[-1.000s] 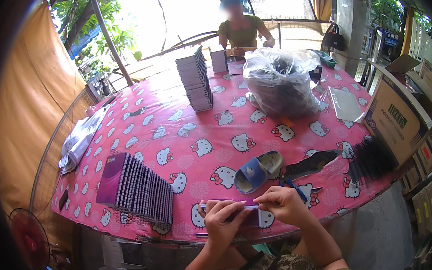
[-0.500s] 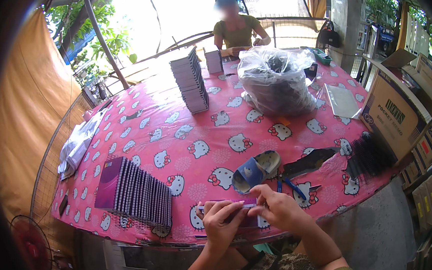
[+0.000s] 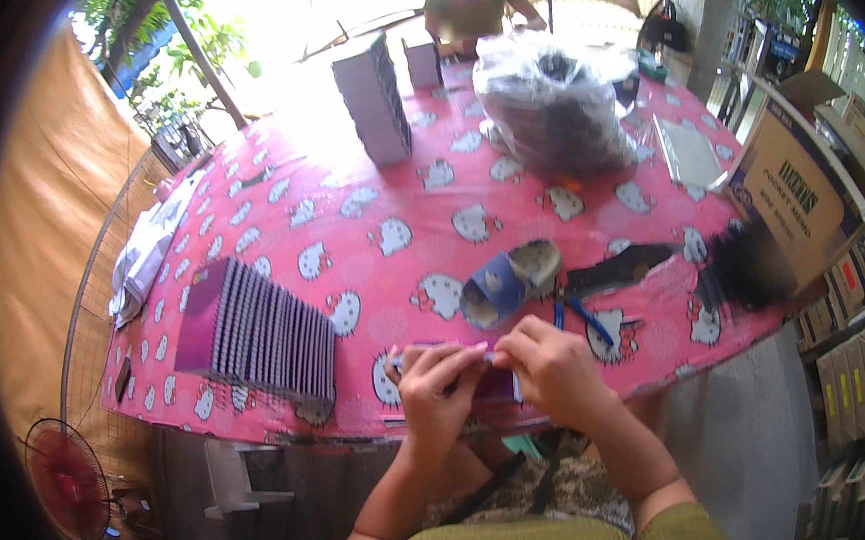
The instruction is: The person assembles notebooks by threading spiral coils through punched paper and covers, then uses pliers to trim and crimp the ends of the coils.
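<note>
A small purple-covered notebook (image 3: 498, 387) lies at the table's near edge, partly hidden by my hands. My left hand (image 3: 436, 391) is closed on its left part, fingers along the upper edge. At the same edge, just to the right, my right hand (image 3: 552, 375) makes a pinch; whatever sits between those fingertips is too small to make out. Left of my hands stands a row of purple spiral notebooks (image 3: 265, 337), packed together. Beyond my hands are a blue slipper (image 3: 496, 291) and blue-handled pliers (image 3: 587, 321).
A tall notebook stack (image 3: 376, 101) and a clear plastic bag of dark contents (image 3: 554, 113) stand farther back. Black wire-like pieces (image 3: 748, 270) are heaped by a cardboard box (image 3: 797, 190) at right. Another person (image 3: 468, 10) sits across the pink table (image 3: 354, 239). A red fan (image 3: 65, 475) is lower left.
The whole view has shifted, so the table and its things appear higher. Both hands stay at the notebook, with my right fingertips slightly nearer my left hand.
</note>
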`<state>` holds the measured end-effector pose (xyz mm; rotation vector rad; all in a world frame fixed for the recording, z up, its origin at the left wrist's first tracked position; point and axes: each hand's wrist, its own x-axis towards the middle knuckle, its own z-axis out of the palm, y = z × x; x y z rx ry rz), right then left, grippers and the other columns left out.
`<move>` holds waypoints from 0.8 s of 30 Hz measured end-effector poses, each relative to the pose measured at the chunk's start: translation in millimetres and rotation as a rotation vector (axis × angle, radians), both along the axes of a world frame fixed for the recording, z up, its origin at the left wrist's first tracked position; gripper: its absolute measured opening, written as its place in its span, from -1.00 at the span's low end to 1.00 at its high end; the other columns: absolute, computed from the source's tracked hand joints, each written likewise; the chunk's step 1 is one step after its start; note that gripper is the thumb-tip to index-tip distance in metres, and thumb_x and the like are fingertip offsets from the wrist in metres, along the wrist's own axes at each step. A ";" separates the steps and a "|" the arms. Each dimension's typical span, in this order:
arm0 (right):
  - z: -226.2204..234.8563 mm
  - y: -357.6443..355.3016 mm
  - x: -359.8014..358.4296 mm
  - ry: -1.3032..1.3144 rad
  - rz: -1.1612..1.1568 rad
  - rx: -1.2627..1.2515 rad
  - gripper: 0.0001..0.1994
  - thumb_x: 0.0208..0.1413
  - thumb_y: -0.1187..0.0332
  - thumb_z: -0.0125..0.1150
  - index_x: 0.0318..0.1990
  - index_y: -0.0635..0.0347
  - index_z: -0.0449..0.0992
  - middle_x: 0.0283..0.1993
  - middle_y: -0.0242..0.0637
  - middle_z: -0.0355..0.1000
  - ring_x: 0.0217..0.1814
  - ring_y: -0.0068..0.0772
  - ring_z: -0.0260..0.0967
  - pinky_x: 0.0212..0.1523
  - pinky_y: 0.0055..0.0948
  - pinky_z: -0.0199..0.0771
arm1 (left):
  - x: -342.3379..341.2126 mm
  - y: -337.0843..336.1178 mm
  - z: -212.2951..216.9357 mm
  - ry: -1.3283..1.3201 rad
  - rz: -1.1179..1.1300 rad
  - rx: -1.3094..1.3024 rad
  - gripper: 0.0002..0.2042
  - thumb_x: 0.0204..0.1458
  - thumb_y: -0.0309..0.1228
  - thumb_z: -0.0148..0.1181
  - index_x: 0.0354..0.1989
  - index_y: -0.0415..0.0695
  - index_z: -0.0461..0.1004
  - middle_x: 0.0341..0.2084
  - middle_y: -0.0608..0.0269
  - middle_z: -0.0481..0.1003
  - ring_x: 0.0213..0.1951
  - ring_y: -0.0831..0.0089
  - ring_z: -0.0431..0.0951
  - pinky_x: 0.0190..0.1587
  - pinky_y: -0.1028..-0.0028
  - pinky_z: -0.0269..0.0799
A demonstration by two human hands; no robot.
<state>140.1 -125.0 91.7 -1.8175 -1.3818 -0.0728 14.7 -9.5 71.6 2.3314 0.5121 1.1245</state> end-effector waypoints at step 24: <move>-35.1 57.7 141.2 -0.187 -0.065 -0.211 -0.68 -0.18 0.44 0.30 -0.18 0.18 0.46 -0.23 -0.05 0.50 -0.16 0.04 0.49 -0.14 -0.09 0.52 | -2.7 1.6 2.1 -0.014 0.048 -0.014 -0.72 -0.37 -0.41 0.53 -0.42 -0.13 0.59 -0.42 0.25 0.58 -0.25 0.30 0.53 -0.09 0.33 0.31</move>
